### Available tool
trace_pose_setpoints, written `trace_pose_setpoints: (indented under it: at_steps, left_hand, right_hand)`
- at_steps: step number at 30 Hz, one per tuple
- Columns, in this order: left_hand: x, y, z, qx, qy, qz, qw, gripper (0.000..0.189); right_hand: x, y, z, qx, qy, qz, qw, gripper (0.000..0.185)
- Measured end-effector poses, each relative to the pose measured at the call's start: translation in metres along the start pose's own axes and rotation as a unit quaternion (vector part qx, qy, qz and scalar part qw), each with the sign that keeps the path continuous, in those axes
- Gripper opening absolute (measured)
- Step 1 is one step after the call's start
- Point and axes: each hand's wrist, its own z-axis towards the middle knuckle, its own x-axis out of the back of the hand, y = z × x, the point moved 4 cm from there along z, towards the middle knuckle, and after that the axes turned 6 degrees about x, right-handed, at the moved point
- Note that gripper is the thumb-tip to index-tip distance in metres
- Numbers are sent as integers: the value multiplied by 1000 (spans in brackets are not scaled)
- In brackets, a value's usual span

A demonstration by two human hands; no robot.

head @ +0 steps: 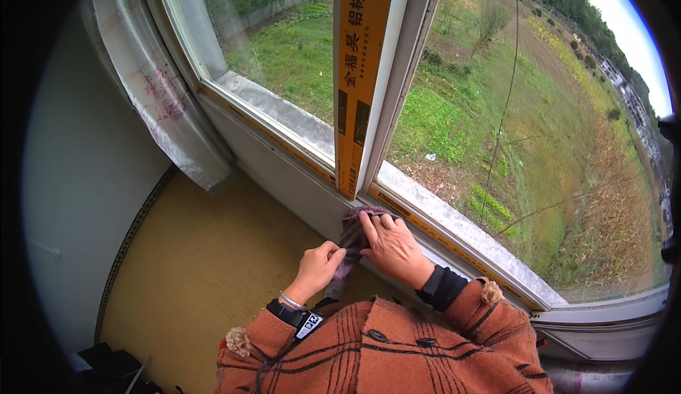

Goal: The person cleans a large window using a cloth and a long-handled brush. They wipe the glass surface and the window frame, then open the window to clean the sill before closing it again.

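A dark purplish-grey cloth point(353, 237) with a fuzzy mauve edge hangs over the inner ledge of a window frame, just below the upright post. My right hand point(396, 247) lies across its upper part, with the fingers bent over the cloth at the ledge. Against the cloth's left side, my left hand point(317, 267) has its fingers curled and its thumb and forefinger pinched at the fabric. The upright window post point(367, 75) carries orange protective film with printed writing. Orange film strips point(452, 250) also run along the bottom rail beside my right forearm.
Left of the post is another glass pane point(266, 37); a large pane point(505, 128) stands to the right. A silvery curtain point(154, 91) with a reddish print hangs at the left. Dark items point(111, 367) lie on the yellowish floor point(213, 266) by the wall.
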Motion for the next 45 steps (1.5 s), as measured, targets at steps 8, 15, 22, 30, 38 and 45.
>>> trace_pose_setpoints:
  at_steps: [8,15,22,30,38,45]
  left_hand:
    - [-6,-14,10,-24,2,12,1000,20]
    - [-32,-12,11,7,-151,9,988,18]
    - [-95,9,2,-19,-253,57,966,19]
    - [-148,65,-28,-45,-448,149,880,36]
    - [-187,89,-38,-212,-509,185,814,51]
    - [-156,54,-15,-247,-500,179,811,42]
  right_hand:
    - [-26,2,35,12,97,-19,995,48]
    - [-18,13,-54,-105,186,46,976,54]
    - [-4,28,-211,-238,229,47,943,46]
    - [12,39,-348,-381,234,-68,892,29]
    - [-1,65,-388,-613,48,-142,776,39]
    - [-4,60,-359,-598,98,-161,779,39]
